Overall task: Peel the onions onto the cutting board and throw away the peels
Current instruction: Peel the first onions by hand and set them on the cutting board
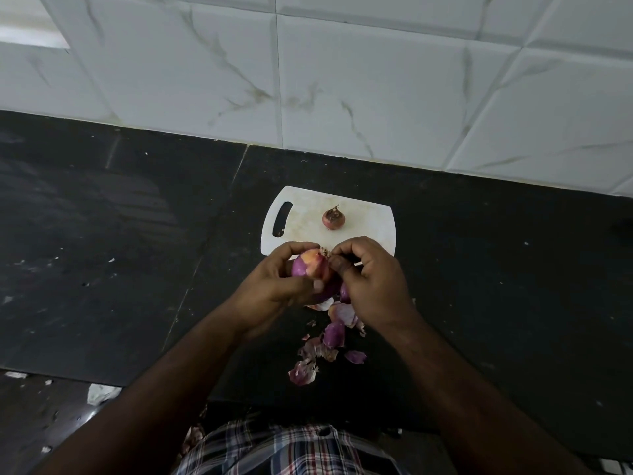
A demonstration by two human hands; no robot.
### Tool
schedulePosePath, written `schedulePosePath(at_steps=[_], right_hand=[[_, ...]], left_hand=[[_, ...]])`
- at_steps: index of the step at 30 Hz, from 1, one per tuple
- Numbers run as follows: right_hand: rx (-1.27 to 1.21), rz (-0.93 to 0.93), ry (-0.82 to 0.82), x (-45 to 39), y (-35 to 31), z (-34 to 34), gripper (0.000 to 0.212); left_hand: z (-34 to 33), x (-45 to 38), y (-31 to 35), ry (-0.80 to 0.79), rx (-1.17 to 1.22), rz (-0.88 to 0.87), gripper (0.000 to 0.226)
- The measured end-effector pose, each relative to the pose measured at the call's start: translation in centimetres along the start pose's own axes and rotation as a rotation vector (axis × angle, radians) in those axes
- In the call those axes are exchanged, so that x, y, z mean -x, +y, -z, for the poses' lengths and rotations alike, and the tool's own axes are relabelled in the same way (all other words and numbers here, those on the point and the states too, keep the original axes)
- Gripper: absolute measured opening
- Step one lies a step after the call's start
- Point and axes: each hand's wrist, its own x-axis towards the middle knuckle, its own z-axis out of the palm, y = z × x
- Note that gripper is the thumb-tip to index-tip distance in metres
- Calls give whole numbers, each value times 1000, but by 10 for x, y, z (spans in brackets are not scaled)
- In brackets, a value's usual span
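Observation:
My left hand [281, 286] grips a partly peeled purple onion [310, 267] just in front of the white cutting board [370, 231]. My right hand [370, 279] pinches the onion's skin near its root end. A second onion [333, 218], still in its dry skin, sits alone on the board. Several loose purple peels [334, 334] lie on the black countertop below my hands.
The black countertop [102, 234] runs left and right, backed by a white marble-tiled wall [342, 80]. The counter's front edge is near my body. White scraps [101, 392] lie on the dark floor at the lower left.

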Motion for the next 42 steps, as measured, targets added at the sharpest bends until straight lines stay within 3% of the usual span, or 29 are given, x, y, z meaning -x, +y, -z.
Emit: schedulePosePath(at_steps=[7, 15, 23, 27, 31, 35, 39, 42], right_hand=[[-136, -56, -66, 1, -7, 8, 19], [25, -125, 70, 0, -7, 2, 6], [-11, -39, 85, 3, 3, 1, 5], [-70, 16, 165, 7, 4, -3, 6], [-179, -63, 120, 10, 1, -2, 4], [-255, -151, 198, 4, -2, 5, 8], [-282, -105, 59, 0, -4, 11, 23], [-201, -18, 81, 2, -5, 10, 17]], left_hand=[[5, -4, -2, -14, 171, 47, 56], [-3, -5, -5, 62, 181, 17, 58], [-12, -4, -2, 130, 146, 3, 62], [-14, -6, -1, 145, 283, 34, 55], [-12, -7, 5, 125, 292, 39, 56], [-13, -5, 6, 93, 312, 64, 55], [-9, -3, 2, 64, 331, 67, 59], [-8, -3, 1, 82, 327, 46, 54]])
